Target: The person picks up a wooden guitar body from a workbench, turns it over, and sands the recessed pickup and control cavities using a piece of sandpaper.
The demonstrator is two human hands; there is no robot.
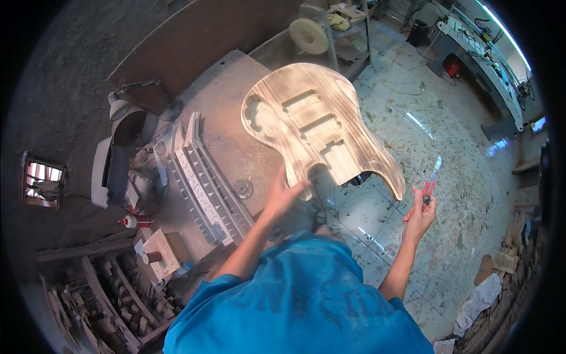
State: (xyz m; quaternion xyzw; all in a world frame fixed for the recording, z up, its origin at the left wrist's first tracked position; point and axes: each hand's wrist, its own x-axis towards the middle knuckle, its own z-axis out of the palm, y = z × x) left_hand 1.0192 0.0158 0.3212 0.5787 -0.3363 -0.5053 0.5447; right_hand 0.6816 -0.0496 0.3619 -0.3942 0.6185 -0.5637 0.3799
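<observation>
A solid-wood electric guitar body [348, 118] with dark striped grain is held up before me, tilted, its routed pickup and neck cavities facing me. My left hand [282, 197] is closed around the horn at its lower left, thumb on the face. To the right of the body, my right hand [420, 217] grips a small red-handled tool [430, 186] with a pale, blade-like tip pointing up. Its exact kind is unclear. This tool is apart from the wood.
Left, a dusty workbench [227, 88] carries long toothed strips [203, 177], a lamp [121, 109] and a red-capped white bottle [135, 221]. Below it, wood offcuts [118, 295] fill a rack. A round pad [308, 36] stands behind. A long machine table [480, 59] is far right, over a stained tiled floor [377, 224].
</observation>
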